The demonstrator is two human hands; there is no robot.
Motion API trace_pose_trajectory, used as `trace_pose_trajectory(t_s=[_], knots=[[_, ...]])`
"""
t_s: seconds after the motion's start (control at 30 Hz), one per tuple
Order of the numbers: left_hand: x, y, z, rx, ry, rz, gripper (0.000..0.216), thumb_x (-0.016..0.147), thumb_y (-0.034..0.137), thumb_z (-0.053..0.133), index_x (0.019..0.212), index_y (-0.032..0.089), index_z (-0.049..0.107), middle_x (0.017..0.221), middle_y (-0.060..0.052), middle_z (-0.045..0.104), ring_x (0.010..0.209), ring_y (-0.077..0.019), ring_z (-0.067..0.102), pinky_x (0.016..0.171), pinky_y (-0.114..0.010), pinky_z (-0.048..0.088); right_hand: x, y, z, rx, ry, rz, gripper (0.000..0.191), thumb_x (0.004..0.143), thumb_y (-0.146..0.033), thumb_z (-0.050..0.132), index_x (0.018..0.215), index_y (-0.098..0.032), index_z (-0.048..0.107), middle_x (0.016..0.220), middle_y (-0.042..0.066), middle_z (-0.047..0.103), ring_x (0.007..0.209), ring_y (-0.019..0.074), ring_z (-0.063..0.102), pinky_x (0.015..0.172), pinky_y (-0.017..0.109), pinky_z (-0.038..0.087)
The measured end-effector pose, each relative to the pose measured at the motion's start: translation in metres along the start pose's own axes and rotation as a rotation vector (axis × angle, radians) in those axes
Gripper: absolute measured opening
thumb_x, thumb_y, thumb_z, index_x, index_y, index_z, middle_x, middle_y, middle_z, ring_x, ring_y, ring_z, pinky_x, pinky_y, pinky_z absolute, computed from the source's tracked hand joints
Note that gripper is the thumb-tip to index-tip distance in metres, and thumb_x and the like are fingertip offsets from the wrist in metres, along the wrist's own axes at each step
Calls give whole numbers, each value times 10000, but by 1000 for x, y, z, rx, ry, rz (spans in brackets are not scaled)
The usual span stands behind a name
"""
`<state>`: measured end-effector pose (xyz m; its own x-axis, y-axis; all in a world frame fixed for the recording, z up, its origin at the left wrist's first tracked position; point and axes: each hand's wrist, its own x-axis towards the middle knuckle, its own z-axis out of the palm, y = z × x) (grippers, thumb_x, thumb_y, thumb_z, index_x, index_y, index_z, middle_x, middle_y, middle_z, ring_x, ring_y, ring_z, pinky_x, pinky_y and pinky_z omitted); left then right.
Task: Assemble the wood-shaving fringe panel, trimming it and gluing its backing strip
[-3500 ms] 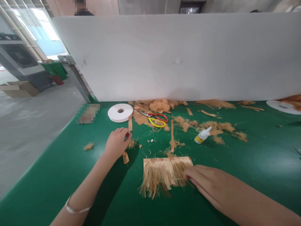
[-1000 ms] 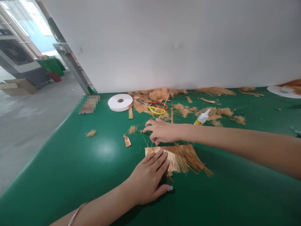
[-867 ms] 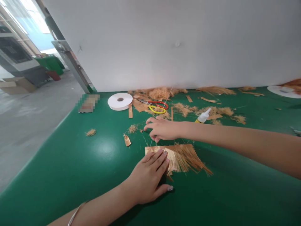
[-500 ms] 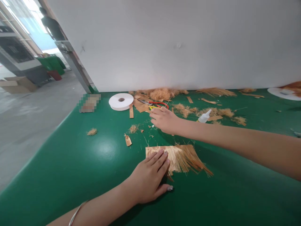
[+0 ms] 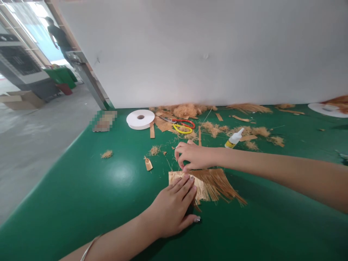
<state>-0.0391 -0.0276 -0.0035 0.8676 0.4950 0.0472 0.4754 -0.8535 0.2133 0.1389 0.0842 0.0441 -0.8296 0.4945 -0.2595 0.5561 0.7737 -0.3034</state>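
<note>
My left hand (image 5: 176, 206) lies flat with fingers stretched over the left part of a fringed tan strip (image 5: 210, 183), pressing it to the green table. Thin strands fan out from the strip toward the lower right. My right hand (image 5: 191, 156) is curled above the strip's upper edge, thumb and fingertips bent together close to my left fingertips. Whatever may be between them is too small to make out. Beyond it lie scissors (image 5: 182, 128) with one red and one yellow handle. A white glue bottle (image 5: 235, 138) with a yellow label leans behind my right forearm.
A white ribbon roll (image 5: 140, 119) lies at the back left. Fibre clumps (image 5: 187, 110) and flat tan scraps (image 5: 152, 130) are strewn along the white wall (image 5: 203, 54). A small tan piece (image 5: 148, 164) sits left of the strip. A person (image 5: 58, 36) stands far left.
My right hand has moved from the scissor handles back toward me, to the strip's upper edge, uncovering the yellow handle. My left hand has stayed on the strip.
</note>
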Motion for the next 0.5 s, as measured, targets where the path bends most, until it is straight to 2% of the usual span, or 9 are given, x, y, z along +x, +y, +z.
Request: trace_pose_trajectory(t_s=[0.17, 0.33, 0.5], knots=[[0, 0, 1, -10, 12, 0, 642, 920, 517, 299, 1397, 89, 316, 1480, -161, 264, 1385, -286, 177, 1125, -426, 245, -1, 0, -2, -36, -33, -4, 145, 817, -243, 574, 717, -168, 646, 1018, 73, 552, 1048, 235, 382, 847, 407, 234], [0, 0, 0, -14, 13, -2, 643, 920, 518, 296, 1386, 77, 332, 1474, -169, 274, 1383, -289, 179, 1124, -423, 250, -1, -4, -2, 39, -7, -3, 150, 813, -303, 579, 745, -180, 632, 1020, 68, 540, 1046, 229, 385, 872, 405, 231], [0, 0, 2, -12, 10, -2, 645, 922, 520, 290, 1385, 74, 331, 1479, -169, 260, 1386, -285, 162, 1135, -417, 225, 0, -7, -2, 38, -42, 9, 158, 823, -256, 546, 723, -165, 628, 1018, 75, 528, 1019, 227, 403, 829, 380, 256]])
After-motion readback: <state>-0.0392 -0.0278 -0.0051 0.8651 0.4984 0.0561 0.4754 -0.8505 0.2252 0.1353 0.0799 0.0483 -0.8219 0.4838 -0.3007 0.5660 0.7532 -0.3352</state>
